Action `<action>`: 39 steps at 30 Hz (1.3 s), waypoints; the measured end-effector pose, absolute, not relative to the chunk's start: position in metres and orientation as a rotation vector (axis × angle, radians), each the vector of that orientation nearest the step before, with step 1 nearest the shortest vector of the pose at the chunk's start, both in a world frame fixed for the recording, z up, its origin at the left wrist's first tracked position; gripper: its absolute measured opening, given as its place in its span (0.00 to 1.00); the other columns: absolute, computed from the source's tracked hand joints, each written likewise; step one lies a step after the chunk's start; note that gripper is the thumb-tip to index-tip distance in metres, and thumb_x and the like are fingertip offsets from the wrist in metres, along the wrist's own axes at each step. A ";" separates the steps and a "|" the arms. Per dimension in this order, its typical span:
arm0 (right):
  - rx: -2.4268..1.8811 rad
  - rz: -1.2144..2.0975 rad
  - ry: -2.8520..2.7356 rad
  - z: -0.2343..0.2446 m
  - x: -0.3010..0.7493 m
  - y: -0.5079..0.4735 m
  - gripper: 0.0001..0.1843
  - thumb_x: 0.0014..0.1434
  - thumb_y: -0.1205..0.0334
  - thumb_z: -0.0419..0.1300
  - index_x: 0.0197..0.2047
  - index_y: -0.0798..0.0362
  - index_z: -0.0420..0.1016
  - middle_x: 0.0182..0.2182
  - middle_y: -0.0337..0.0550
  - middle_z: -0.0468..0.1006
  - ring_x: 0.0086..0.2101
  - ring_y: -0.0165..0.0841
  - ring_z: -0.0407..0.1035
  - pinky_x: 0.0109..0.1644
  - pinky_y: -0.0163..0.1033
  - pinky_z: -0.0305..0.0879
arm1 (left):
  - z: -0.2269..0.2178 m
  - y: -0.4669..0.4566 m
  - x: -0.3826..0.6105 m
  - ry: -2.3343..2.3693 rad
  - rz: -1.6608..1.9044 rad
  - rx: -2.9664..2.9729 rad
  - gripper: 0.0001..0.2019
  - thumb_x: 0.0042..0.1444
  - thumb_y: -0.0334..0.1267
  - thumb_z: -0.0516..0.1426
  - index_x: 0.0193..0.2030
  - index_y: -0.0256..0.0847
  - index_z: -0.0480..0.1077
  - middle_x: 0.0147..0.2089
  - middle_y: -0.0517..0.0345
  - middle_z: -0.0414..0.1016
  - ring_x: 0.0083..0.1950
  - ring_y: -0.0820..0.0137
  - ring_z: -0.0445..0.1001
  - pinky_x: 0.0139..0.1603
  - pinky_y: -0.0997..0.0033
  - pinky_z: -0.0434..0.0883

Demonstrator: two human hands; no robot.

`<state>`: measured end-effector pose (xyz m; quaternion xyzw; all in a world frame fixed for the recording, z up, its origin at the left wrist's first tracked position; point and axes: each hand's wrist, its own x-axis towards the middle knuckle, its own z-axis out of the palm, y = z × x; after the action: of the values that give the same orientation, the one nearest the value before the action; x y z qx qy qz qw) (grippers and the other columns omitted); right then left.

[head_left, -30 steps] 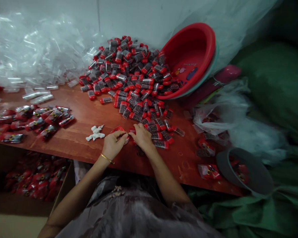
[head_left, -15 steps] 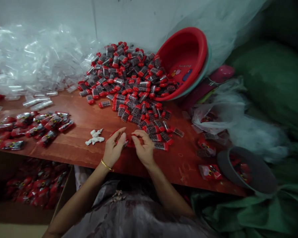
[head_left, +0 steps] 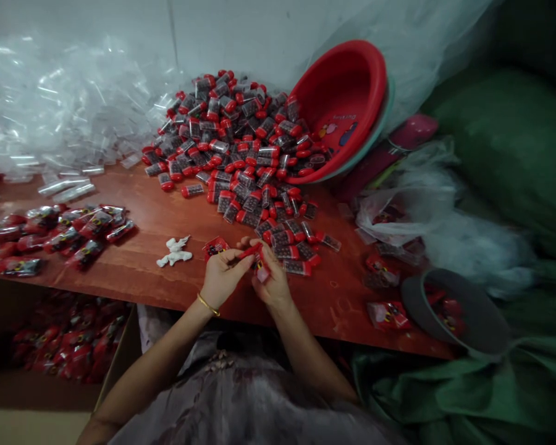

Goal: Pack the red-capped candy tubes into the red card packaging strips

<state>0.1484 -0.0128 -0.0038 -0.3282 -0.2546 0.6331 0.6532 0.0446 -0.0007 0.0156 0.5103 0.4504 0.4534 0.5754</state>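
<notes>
Your left hand point(head_left: 222, 277) and right hand point(head_left: 271, 281) meet at the near edge of the wooden table point(head_left: 167, 213), fingertips touching. Both hands pinch one small red-capped container point(head_left: 258, 262) between them. The left thumb and forefinger close on its red end; the right fingers wrap the lower part, which shows pale at the tip. The container is held just above the table surface, tilted, directly in front of your body.

A gold bangle point(head_left: 207, 304) sits on your left wrist.

Just beyond the left hand, a red printed packet point(head_left: 215, 246) lies flat on the table. To its left lies a small white crumpled scrap point(head_left: 175, 252), apart from the packet.

Just beyond the right hand begins the pile of red-capped containers point(head_left: 241, 148). It spreads from your fingertips back to the wall. A red basin point(head_left: 345, 108) lies tipped on its side at the right of the pile, its mouth facing the pile.

At the far left of the table, a heap of clear plastic sleeves point(head_left: 60, 111) rests against the wall. Nearer on the left lies a group of filled packets point(head_left: 60, 232). Below the table edge, a cardboard box point(head_left: 65, 340) holds more red packets.

At the right, a grey bowl point(head_left: 454, 312) sits at the table edge, with red packets in and beside it.
</notes>
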 end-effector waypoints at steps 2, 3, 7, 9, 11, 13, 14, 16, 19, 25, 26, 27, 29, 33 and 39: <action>-0.819 1.446 -0.579 -0.008 0.151 -0.012 0.25 0.52 0.35 0.54 0.39 0.46 0.76 0.40 0.41 0.79 0.44 0.37 0.71 0.45 0.42 0.69 | 0.014 0.000 0.039 1.221 1.096 1.381 0.11 0.47 0.45 0.60 0.28 0.38 0.76 0.26 0.58 0.76 0.28 0.72 0.69 0.32 0.73 0.66; -0.874 1.436 -0.609 -0.009 0.154 -0.012 0.29 0.52 0.32 0.51 0.40 0.47 0.76 0.40 0.43 0.79 0.43 0.38 0.72 0.44 0.42 0.69 | 0.014 0.000 0.036 1.315 1.102 1.481 0.11 0.48 0.44 0.60 0.27 0.39 0.76 0.26 0.58 0.75 0.28 0.72 0.69 0.32 0.73 0.65; -1.115 1.312 -0.933 -0.014 0.166 -0.015 0.21 0.52 0.43 0.60 0.41 0.49 0.77 0.36 0.40 0.80 0.40 0.34 0.72 0.44 0.38 0.66 | 0.009 0.004 0.025 1.513 1.078 1.642 0.10 0.48 0.45 0.60 0.26 0.40 0.76 0.22 0.61 0.72 0.24 0.74 0.67 0.29 0.74 0.62; -1.192 1.229 -1.060 -0.014 0.168 -0.016 0.14 0.52 0.50 0.62 0.37 0.51 0.78 0.32 0.38 0.79 0.35 0.32 0.71 0.42 0.37 0.66 | 0.006 0.006 0.024 1.451 1.085 1.542 0.12 0.48 0.47 0.60 0.28 0.40 0.77 0.22 0.61 0.73 0.24 0.74 0.67 0.28 0.75 0.63; -1.255 1.135 -1.101 -0.014 0.166 -0.017 0.12 0.54 0.52 0.60 0.33 0.52 0.77 0.27 0.37 0.77 0.29 0.30 0.69 0.37 0.35 0.65 | 0.005 0.007 0.025 1.316 1.098 1.386 0.14 0.48 0.48 0.60 0.32 0.38 0.77 0.27 0.58 0.76 0.26 0.74 0.69 0.29 0.74 0.65; -1.326 1.027 -1.135 -0.013 0.162 -0.017 0.13 0.56 0.53 0.57 0.30 0.53 0.74 0.23 0.36 0.74 0.25 0.28 0.66 0.32 0.34 0.62 | 0.006 0.006 0.027 1.175 1.074 1.230 0.16 0.46 0.49 0.62 0.35 0.37 0.78 0.31 0.56 0.78 0.28 0.73 0.70 0.31 0.74 0.67; -1.365 0.966 -1.162 -0.013 0.160 -0.016 0.14 0.57 0.53 0.55 0.28 0.53 0.73 0.21 0.35 0.71 0.23 0.28 0.64 0.29 0.33 0.60 | 0.007 0.005 0.027 1.130 1.054 1.160 0.17 0.44 0.49 0.63 0.34 0.36 0.78 0.30 0.56 0.78 0.28 0.73 0.71 0.31 0.74 0.68; -1.427 0.846 -1.226 -0.015 0.156 -0.016 0.15 0.58 0.54 0.53 0.25 0.52 0.70 0.19 0.35 0.68 0.22 0.28 0.61 0.28 0.33 0.58 | 0.009 0.003 0.027 1.112 1.018 1.019 0.17 0.39 0.49 0.65 0.30 0.36 0.78 0.26 0.57 0.77 0.26 0.74 0.70 0.30 0.75 0.68; -1.457 0.715 -1.308 -0.019 0.149 -0.016 0.14 0.60 0.55 0.51 0.27 0.52 0.70 0.21 0.36 0.69 0.24 0.29 0.63 0.30 0.34 0.59 | 0.012 0.001 0.025 1.157 0.955 0.768 0.20 0.33 0.50 0.68 0.29 0.36 0.77 0.23 0.59 0.75 0.24 0.75 0.70 0.26 0.76 0.69; -1.399 0.764 -1.390 -0.020 0.151 -0.019 0.13 0.61 0.55 0.51 0.34 0.50 0.73 0.30 0.40 0.76 0.32 0.32 0.69 0.39 0.37 0.64 | 0.014 0.006 0.021 1.175 1.007 0.654 0.23 0.26 0.47 0.70 0.29 0.34 0.77 0.28 0.57 0.78 0.26 0.75 0.71 0.27 0.76 0.70; -1.405 0.764 -1.379 -0.020 0.157 -0.021 0.13 0.62 0.55 0.50 0.37 0.50 0.73 0.32 0.40 0.77 0.34 0.32 0.70 0.40 0.37 0.64 | 0.014 0.008 0.019 1.171 1.027 0.643 0.22 0.26 0.47 0.71 0.29 0.34 0.77 0.28 0.57 0.78 0.27 0.75 0.72 0.27 0.77 0.70; -1.429 0.744 -1.382 -0.020 0.164 -0.025 0.14 0.62 0.54 0.49 0.40 0.50 0.73 0.34 0.41 0.77 0.35 0.33 0.70 0.42 0.38 0.65 | 0.014 0.010 0.018 1.165 1.047 0.625 0.22 0.26 0.47 0.71 0.29 0.34 0.77 0.28 0.57 0.78 0.27 0.75 0.72 0.28 0.77 0.70; -1.544 0.647 -1.446 -0.021 0.181 -0.033 0.15 0.61 0.52 0.51 0.45 0.51 0.72 0.36 0.43 0.76 0.36 0.35 0.70 0.44 0.41 0.65 | 0.014 0.012 0.015 1.154 1.077 0.576 0.22 0.25 0.46 0.71 0.28 0.34 0.77 0.27 0.57 0.78 0.27 0.75 0.72 0.27 0.77 0.71; -1.870 0.377 -1.700 -0.029 0.202 -0.054 0.24 0.55 0.47 0.59 0.48 0.56 0.71 0.42 0.53 0.75 0.40 0.42 0.68 0.47 0.49 0.63 | 0.012 0.015 0.012 1.157 1.035 0.490 0.24 0.22 0.46 0.72 0.29 0.34 0.77 0.27 0.57 0.77 0.24 0.76 0.71 0.24 0.77 0.70; -1.970 0.237 -1.867 -0.038 0.186 -0.060 0.19 0.57 0.52 0.57 0.46 0.56 0.71 0.45 0.56 0.73 0.44 0.46 0.64 0.46 0.51 0.62 | 0.006 0.013 0.011 1.182 0.953 0.515 0.27 0.22 0.49 0.71 0.29 0.33 0.75 0.23 0.59 0.75 0.22 0.77 0.69 0.24 0.76 0.70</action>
<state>0.1860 -0.0602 -0.0376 -0.7073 -0.6705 0.0850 0.2072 0.0112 0.0131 0.0063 0.2310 0.5296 0.4270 0.6956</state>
